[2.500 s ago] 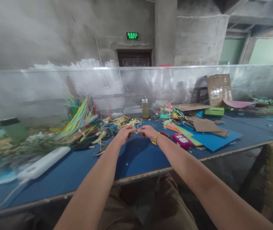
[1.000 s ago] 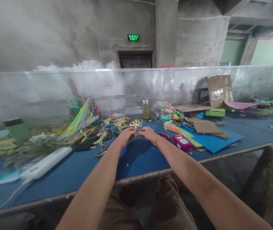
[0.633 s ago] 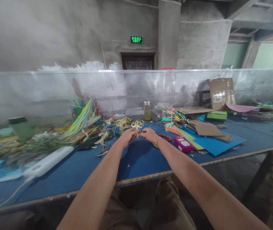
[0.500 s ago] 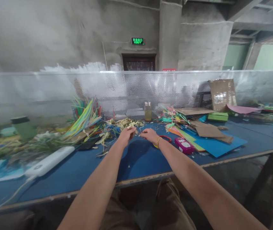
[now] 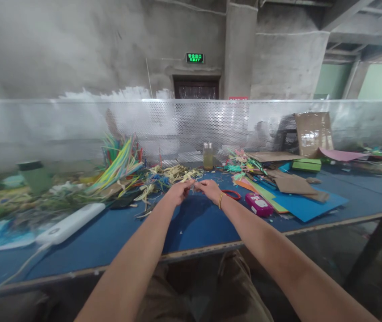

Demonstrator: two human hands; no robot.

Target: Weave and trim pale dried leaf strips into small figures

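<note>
My left hand point(image 5: 179, 191) and my right hand point(image 5: 210, 189) meet above the blue table point(image 5: 197, 228), fingertips nearly touching. Both are closed in a pinch at a small greyish thing between them, too small to make out. Behind the fingers spreads a heap of pale straw-like strips point(image 5: 177, 173) with some blue strands. Red-handled scissors or a similar looped tool point(image 5: 232, 194) lie beside my right wrist, partly hidden by it. A purple box point(image 5: 258, 205) rests further right.
A white power strip point(image 5: 72, 223) lies at left, near a bundle of colored strips point(image 5: 119, 165) and a green cup point(image 5: 34, 177). A glass bottle point(image 5: 208, 156) stands at the back. Cardboard pieces point(image 5: 293, 184) and blue paper point(image 5: 321, 203) lie at right, before a perforated metal screen point(image 5: 211, 118).
My hands have come closer together, the fingertips now almost meeting. The view has shifted very slightly; the things on the table have stayed in place.
</note>
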